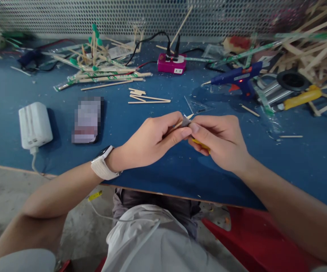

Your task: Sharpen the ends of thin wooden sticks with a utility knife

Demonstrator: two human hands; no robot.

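My left hand (155,138), with a watch on its wrist, pinches a thin wooden stick (177,125) between thumb and fingers. Closed beside it, my right hand (218,139) grips a yellow-handled cutter (201,144), mostly hidden by the fingers. A grey piece like the cutter's blade (185,121) meets the stick where the two thumbs come together. The stick's pale end (190,116) pokes out just beyond it. Past my hands lies a small flat frame of glued sticks (149,101), and near it a clear plastic triangle (199,105).
A blue glue gun (237,78) with a red light rests at right, near a tape roll (292,81) and a yellow-handled tool (302,97). A pink power adapter (171,63), wrapped sticks (95,77), a phone (87,120) and a white power bank (35,125) are also on the table.
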